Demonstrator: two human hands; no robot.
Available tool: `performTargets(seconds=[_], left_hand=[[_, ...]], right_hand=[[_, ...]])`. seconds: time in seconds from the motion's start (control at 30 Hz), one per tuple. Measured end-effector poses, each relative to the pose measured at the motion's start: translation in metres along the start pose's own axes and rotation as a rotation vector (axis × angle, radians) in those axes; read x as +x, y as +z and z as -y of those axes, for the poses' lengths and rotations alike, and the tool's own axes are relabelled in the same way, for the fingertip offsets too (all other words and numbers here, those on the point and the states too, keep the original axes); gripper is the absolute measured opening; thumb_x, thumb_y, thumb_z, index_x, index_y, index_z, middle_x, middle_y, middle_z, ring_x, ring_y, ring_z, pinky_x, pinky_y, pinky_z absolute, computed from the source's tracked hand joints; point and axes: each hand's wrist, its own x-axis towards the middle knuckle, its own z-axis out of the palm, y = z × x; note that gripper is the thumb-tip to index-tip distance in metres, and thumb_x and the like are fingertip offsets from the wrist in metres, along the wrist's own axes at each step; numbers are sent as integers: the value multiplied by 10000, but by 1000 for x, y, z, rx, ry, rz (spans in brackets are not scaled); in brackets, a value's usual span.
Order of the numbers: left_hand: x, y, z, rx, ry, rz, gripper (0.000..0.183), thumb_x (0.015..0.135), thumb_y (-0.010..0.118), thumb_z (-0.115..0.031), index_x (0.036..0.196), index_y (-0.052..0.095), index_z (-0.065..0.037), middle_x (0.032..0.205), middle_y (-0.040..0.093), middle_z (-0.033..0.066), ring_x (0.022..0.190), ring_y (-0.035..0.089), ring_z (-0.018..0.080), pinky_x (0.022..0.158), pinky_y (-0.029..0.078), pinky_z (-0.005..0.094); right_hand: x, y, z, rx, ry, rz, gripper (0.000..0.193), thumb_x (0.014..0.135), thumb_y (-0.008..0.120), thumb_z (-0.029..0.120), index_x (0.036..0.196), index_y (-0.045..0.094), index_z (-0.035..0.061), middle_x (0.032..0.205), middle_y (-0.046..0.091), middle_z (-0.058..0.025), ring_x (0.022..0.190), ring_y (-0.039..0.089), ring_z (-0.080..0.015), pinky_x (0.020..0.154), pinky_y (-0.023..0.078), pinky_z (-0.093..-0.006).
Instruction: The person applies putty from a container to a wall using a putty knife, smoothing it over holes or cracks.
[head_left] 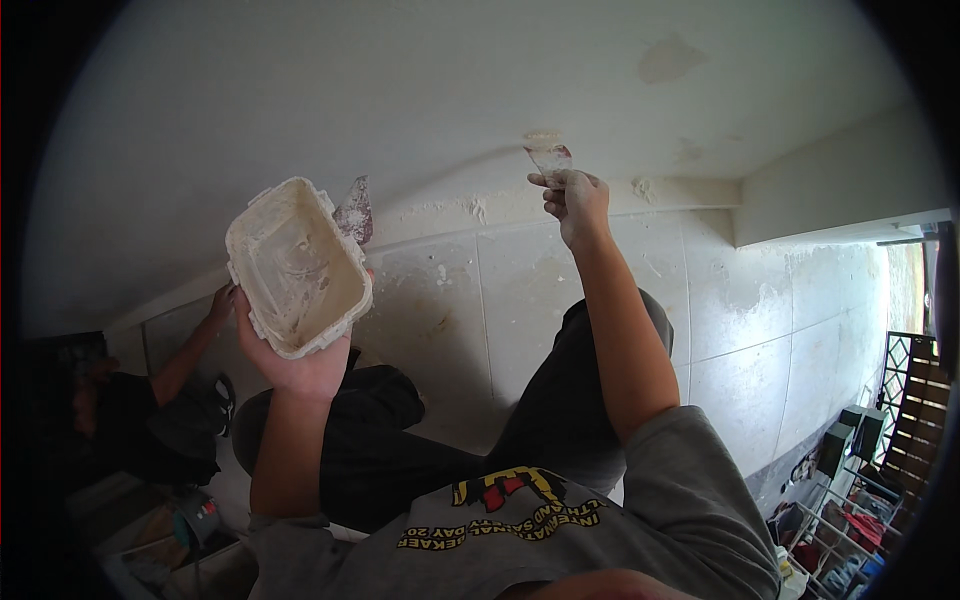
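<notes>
My left hand (300, 368) is closed under a white plastic tub (345, 298), tilted so its inside shows, with pale filler smeared over its walls and bottom. A second scraper blade (353, 210), spattered with filler, sticks out beyond the tub's right rim; what holds it is hidden. Farther right, my right hand (582, 205) grips a putty knife (549, 160) with whitish residue on its blade. The blade's far edge is at the wall (430, 90), just below a small strip of fresh-looking filler (543, 135).
Large pale floor tiles (580, 260) carry spots and smears. Patches (670, 60) mark the wall at upper right, near a jutting ledge (840, 180). At the left another person's hand (222, 303) reaches to the wall base. A loaded rack (850, 530) stands at lower right.
</notes>
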Motion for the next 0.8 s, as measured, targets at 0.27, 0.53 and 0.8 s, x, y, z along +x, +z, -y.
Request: performTargets(seconds=[0.27,0.53,0.8], left_hand=[[0,-3,0,-27,8,2,705,959,458,-529,1496,366,-82,1437,456,172,1256,473,458,1045,420,545],[0,-4,-3,-2,13,12,701,964,454,-525,1491,369,-71,1423,464,179,1248,479,451,1047,423,537],[1,-1,-2,-12,-1,-12,684,973,454,-512,1485,372,-66,1412,472,180,1244,485,439,1045,426,531]], right_hand=[[12,3,-3,19,-14,-6,132,914,501,25,1006,564,-46,952,724,-211,620,530,-119,551,467,-241],[15,3,-5,87,-54,38,177,929,485,-5,1096,524,-49,958,725,-191,627,540,-108,567,469,-230],[12,-7,-8,18,68,21,145,960,511,50,1099,536,15,981,728,-139,643,563,-108,599,483,-233]])
